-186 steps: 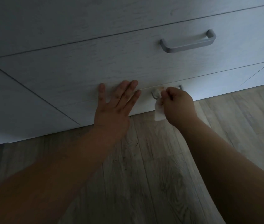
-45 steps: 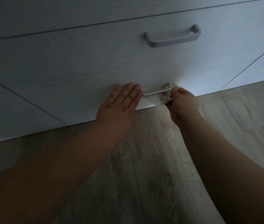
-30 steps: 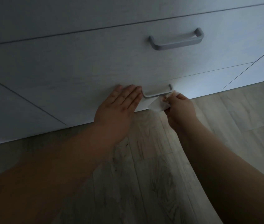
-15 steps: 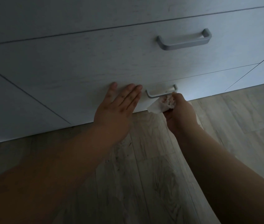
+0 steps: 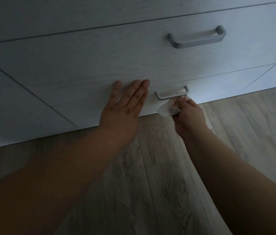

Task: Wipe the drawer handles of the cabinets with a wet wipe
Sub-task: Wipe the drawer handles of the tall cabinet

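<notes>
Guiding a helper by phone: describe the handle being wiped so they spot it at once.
Start at the pale cabinet front above the wood floor. Its lowest drawer carries a grey bar handle, between the flat left hand and the right hand pinching a white wet wipe. Unlike the upper handle, it has the wipe at its right end.

Left grip [image 5: 122, 114] flat, right grip [image 5: 190, 116] curled.

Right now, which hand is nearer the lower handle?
Right. Right hand pinches the wet wipe at the right end of the lower handle; left hand lies flat on the drawer front, left of it.
</notes>
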{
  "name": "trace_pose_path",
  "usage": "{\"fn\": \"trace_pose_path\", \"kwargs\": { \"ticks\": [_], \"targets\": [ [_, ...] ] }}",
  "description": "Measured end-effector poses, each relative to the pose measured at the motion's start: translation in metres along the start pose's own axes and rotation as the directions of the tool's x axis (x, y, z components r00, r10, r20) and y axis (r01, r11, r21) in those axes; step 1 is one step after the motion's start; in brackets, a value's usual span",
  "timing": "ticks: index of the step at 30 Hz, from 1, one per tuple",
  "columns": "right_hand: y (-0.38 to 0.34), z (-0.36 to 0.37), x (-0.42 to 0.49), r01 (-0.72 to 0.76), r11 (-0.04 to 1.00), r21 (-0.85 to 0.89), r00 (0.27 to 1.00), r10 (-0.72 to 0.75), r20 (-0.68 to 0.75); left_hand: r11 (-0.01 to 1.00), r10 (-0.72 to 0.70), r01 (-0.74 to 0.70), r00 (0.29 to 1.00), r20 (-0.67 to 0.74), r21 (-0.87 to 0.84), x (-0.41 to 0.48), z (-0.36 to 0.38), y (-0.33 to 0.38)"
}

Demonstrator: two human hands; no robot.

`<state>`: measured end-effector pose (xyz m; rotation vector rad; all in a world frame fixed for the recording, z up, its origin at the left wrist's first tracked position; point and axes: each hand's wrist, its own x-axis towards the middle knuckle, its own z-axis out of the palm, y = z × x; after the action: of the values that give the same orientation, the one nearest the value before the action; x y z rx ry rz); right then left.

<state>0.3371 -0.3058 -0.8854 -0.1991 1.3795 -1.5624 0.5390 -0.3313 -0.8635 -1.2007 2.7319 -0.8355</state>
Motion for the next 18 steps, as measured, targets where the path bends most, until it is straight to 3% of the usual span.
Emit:
{"fn": "trace_pose_path", "kwargs": {
  "ticks": [4, 7, 11, 18],
  "targets": [
    [0.017, 0.013, -0.011, -0.081, 0.997, -0.004, 0.990, 0.080, 0.112, 0.999, -0.003, 0.005, 0.999, -0.042, 0.043, -0.002, 0.006, -0.007],
    [0.012, 0.017, -0.005, -0.104, 0.988, 0.114, 0.992, 0.095, 0.085, 0.995, 0.008, -0.002, 0.998, -0.058, 0.100, -0.001, 0.008, -0.008],
    [0.023, 0.020, -0.011, -0.121, 0.992, 0.044, 0.984, 0.114, 0.137, 0.990, 0.023, -0.018, 0.999, -0.036, 0.142, -0.001, 0.008, -0.008],
    [0.029, 0.026, -0.010, -0.195, 0.972, 0.132, 0.969, 0.170, 0.179, 0.994, 0.003, 0.004, 0.998, -0.061, 0.111, -0.009, 0.013, -0.014]
  ]
}}
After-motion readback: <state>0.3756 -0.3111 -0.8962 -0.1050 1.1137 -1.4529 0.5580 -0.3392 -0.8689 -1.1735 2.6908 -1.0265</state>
